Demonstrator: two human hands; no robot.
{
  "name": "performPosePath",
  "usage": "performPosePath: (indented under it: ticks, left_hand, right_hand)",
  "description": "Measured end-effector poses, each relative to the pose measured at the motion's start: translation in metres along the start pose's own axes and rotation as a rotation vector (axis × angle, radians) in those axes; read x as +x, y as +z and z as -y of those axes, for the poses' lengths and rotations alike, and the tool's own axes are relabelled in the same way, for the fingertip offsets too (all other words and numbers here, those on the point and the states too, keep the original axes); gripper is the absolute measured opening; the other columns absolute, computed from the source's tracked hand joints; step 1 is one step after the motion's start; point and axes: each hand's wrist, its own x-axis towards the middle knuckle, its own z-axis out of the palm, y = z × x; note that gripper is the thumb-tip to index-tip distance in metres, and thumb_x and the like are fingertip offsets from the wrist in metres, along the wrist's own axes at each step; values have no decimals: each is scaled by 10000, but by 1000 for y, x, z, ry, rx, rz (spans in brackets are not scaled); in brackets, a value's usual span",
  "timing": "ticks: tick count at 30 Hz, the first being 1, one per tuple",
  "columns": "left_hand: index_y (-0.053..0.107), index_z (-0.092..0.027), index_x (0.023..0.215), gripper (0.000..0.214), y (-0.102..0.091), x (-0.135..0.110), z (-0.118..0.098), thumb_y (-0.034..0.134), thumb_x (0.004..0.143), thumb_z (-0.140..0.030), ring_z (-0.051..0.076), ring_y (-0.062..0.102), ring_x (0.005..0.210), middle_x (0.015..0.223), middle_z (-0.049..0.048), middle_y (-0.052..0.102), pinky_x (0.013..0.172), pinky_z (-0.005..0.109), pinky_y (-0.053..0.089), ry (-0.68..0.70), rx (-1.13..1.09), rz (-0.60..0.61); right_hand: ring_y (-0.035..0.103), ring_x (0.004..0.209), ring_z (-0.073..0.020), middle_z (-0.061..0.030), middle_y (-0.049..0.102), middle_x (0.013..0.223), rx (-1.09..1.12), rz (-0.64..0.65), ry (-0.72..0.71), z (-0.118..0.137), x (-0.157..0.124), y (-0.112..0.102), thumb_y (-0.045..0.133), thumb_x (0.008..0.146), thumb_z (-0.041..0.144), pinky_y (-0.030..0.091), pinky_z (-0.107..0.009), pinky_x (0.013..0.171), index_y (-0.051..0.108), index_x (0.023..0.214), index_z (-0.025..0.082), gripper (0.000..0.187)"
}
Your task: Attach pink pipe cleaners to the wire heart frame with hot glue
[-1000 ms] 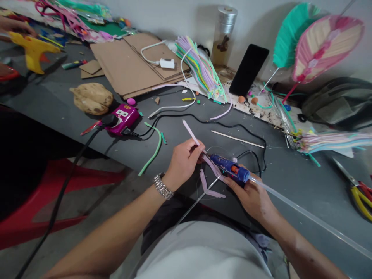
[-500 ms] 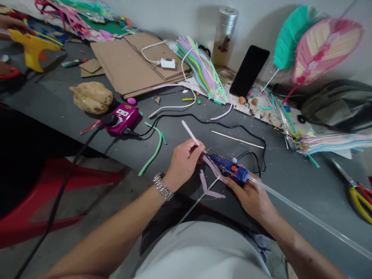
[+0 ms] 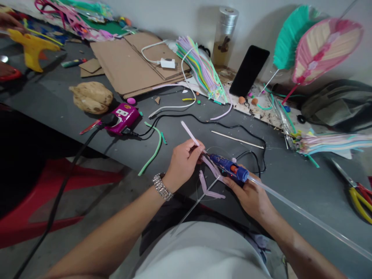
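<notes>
My left hand, with a metal wristwatch on its wrist, is shut on a thin pale pink strip joined to a thin rod. My right hand grips a blue hot glue gun. A long clear glue stick runs from the gun's rear towards the lower right. The gun's nozzle sits close to a pink strip near my left fingers. A Y-shaped pink piece lies on the rod below. The exact nozzle contact is hidden.
Cardboard sheets, a bundle of coloured straws, a black phone, and two feather-shaped fans stand beyond my hands. A black cord crosses the grey table. Yellow-handled pliers lie right; another person's hand is far left.
My hands and the glue gun have barely moved. The view has shifted slightly, and the other person's hand at the upper left has drawn back a little.
</notes>
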Motion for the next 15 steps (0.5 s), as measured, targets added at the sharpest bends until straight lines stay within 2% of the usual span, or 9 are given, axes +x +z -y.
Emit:
performPosePath:
  ticks: [15]
  left_hand:
    - [659, -168, 836, 172, 0, 0, 0, 574, 929, -285, 108, 623, 571, 739, 7, 680, 562, 198, 515, -5, 26, 0]
  right_hand:
    - [685, 801, -203, -44, 749, 902, 11, -20, -25, 2, 1, 0, 599, 969, 461, 513, -290, 702, 701, 946, 214, 269]
